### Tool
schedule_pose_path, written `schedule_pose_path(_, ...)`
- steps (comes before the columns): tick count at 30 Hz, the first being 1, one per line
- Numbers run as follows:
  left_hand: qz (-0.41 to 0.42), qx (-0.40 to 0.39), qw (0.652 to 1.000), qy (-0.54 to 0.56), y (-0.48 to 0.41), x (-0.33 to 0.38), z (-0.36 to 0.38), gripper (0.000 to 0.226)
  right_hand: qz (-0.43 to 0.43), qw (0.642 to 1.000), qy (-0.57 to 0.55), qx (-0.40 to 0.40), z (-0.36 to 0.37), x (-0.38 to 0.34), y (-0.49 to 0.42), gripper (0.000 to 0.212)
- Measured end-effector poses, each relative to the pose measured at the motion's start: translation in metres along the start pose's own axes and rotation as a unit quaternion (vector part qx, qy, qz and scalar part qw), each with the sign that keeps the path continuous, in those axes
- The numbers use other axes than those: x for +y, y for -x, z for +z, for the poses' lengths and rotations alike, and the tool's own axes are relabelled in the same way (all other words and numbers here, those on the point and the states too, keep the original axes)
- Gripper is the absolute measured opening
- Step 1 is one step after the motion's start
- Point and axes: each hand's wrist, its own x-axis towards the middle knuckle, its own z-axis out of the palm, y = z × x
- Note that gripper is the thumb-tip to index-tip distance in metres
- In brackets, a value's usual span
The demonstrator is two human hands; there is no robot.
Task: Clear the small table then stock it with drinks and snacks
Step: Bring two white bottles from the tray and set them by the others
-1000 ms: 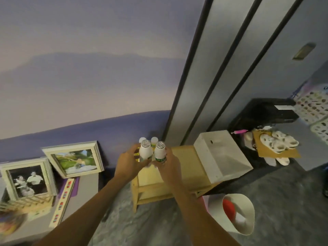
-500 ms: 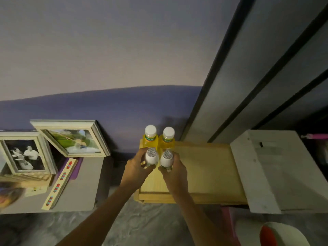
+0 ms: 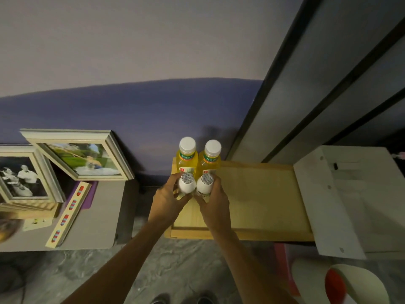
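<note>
White bottles (image 3: 187, 183) gripped in left hand (image 3: 166, 200) and right hand (image 3: 215, 207) should land upright at table's (image 3: 258, 194) ten o'clock, clear of yellow bottles (image 3: 187, 156).

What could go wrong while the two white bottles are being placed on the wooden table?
The left hand grips the left white bottle and the right hand the right white bottle, close before the yellow bottles; a nudge could topple those. All four crowd the wooden table's left side, so one might fall off the edge.
</note>
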Motion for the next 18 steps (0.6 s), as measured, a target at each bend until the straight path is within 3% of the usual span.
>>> schedule_pose_path(4,0.008,-0.02,0.999,-0.039,0.01,0.009,-0.022,0.081,-0.006,0.999,0.025,-0.032,-0.025,-0.011,0.008,0.094)
schedule_pose_path(8,0.034,-0.036,0.995,-0.088,0.028,0.046,-0.072,0.079,-0.053,0.991,0.099,-0.07,-0.077,-0.045,0.024,0.09)
schedule_pose_path(11,0.057,-0.029,0.985,-0.159,0.044,0.087,-0.124,0.088,-0.094,0.984,0.132,-0.074,-0.126,-0.091,0.036,0.087)
schedule_pose_path(18,0.17,0.006,0.946,-0.277,0.069,0.205,-0.247,0.105,-0.121,0.967,0.218,-0.054,-0.242,-0.229,0.045,0.117)
